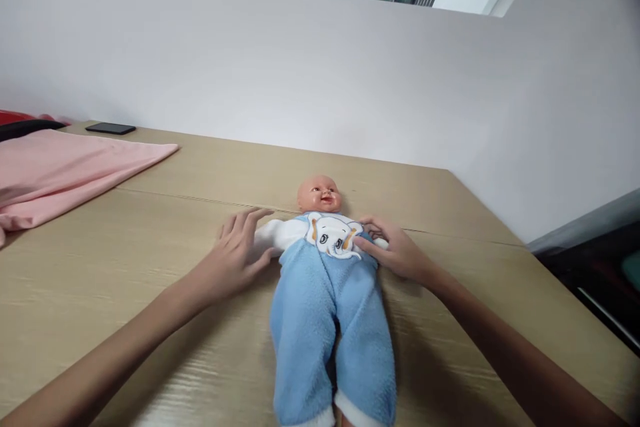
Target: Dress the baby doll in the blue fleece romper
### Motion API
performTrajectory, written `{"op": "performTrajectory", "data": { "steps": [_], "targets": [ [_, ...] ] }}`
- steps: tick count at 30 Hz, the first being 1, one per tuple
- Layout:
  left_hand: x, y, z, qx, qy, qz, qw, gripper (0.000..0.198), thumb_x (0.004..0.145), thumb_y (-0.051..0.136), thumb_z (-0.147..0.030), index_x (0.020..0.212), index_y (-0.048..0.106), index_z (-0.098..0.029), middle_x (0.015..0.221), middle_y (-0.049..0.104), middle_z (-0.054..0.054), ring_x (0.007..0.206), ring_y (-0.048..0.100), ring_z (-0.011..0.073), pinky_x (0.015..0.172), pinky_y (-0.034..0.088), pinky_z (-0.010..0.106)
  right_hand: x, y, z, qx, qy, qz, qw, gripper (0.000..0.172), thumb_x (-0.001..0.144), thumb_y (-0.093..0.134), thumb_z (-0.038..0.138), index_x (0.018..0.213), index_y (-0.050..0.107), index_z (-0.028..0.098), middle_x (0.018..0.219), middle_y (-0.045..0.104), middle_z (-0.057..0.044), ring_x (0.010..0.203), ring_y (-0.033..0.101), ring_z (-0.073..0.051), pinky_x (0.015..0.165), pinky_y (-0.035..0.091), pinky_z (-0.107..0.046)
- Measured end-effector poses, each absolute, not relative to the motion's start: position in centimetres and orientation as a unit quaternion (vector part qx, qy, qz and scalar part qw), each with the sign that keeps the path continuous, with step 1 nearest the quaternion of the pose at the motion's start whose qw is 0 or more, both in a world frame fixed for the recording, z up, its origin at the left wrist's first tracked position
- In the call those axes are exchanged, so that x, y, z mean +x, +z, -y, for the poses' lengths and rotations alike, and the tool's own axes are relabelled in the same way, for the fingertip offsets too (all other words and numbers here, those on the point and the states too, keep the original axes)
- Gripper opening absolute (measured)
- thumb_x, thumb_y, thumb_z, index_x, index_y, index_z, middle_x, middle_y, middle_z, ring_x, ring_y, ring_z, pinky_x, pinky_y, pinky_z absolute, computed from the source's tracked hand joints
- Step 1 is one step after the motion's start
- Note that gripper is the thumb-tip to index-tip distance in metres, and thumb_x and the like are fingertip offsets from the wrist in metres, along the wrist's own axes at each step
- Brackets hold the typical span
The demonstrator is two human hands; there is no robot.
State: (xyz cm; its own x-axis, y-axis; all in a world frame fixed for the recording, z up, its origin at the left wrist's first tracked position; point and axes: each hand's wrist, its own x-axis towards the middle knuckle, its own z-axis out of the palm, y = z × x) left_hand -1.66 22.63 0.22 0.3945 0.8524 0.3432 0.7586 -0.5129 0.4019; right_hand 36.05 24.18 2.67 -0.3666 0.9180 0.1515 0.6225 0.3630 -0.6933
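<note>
Forearms [135, 327], doll [327, 287] face-up, between left grip [239, 253] and right grip [399, 250]

white wall [275, 73], light wood-look table [125, 247]

A blue-clad doll [333, 293] lies face-up on the wooden table [235, 177].

no readable text, no labels, no numbers
</note>
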Motion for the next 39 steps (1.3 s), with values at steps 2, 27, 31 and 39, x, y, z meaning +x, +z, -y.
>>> {"op": "performTrajectory", "data": {
  "steps": [2, 27, 31, 39],
  "targets": [
    [1.0, 2.3, -21.9, 0.847, 0.299, -0.424, 0.117, 0.049, 0.113, 0.057, -0.043, 0.156, 0.048, -0.023, 0.159, 0.057, 0.016, 0.15, 0.049, 0.0364, 0.128, 0.039, 0.058, 37.8, 0.9, -23.1, -0.506, 0.217, 0.769, 0.324, 0.038, 0.104, 0.07, 0.054, 0.126, 0.073, 0.024, 0.111, 0.083, -0.007, 0.103, 0.078, -0.028, 0.097, 0.059, -0.042],
    [15.1, 1.7, -28.3, 0.955, 0.257, -0.121, 0.09, 0.047, 0.122, 0.032, -0.045, 0.135, 0.069, -0.021, 0.124, 0.076, 0.012, 0.107, 0.07, 0.026, 0.097, 0.047, 0.039, 43.7, 2.0, -21.9, -0.52, 0.194, 0.716, 0.424, 0.049, 0.07, 0.102, 0.047, 0.104, 0.074, 0.026, 0.094, 0.079, -0.003, 0.077, 0.07, -0.023, 0.068, 0.057, -0.034],
    [14.9, 1.5, -28.2, 0.942, 0.312, -0.069, 0.097, 0.046, 0.122, 0.034, -0.043, 0.13, 0.073, -0.02, 0.119, 0.077, 0.014, 0.104, 0.07, 0.0265, 0.096, 0.049, 0.04, 39.6, 3.5, -23.6, -0.51, 0.193, 0.753, 0.367, 0.033, 0.074, 0.092, 0.041, 0.088, 0.067, 0.025, 0.075, 0.068, 0.002, 0.067, 0.06, -0.018, 0.061, 0.047, -0.029],
    [15.1, 3.1, -27.9, 0.73, 0.413, -0.151, 0.524, 0.021, 0.098, 0.08, -0.039, 0.101, 0.07, -0.02, 0.094, 0.076, 0.004, 0.09, 0.071, 0.0213, 0.086, 0.054, 0.034, 38.1, 3.4, -22.1, -0.445, 0.259, 0.795, 0.32, 0.021, 0.096, 0.073, 0.034, 0.116, 0.072, 0.028, 0.111, 0.074, -0.005, 0.104, 0.07, -0.026, 0.093, 0.059, -0.038]
  ]
}}
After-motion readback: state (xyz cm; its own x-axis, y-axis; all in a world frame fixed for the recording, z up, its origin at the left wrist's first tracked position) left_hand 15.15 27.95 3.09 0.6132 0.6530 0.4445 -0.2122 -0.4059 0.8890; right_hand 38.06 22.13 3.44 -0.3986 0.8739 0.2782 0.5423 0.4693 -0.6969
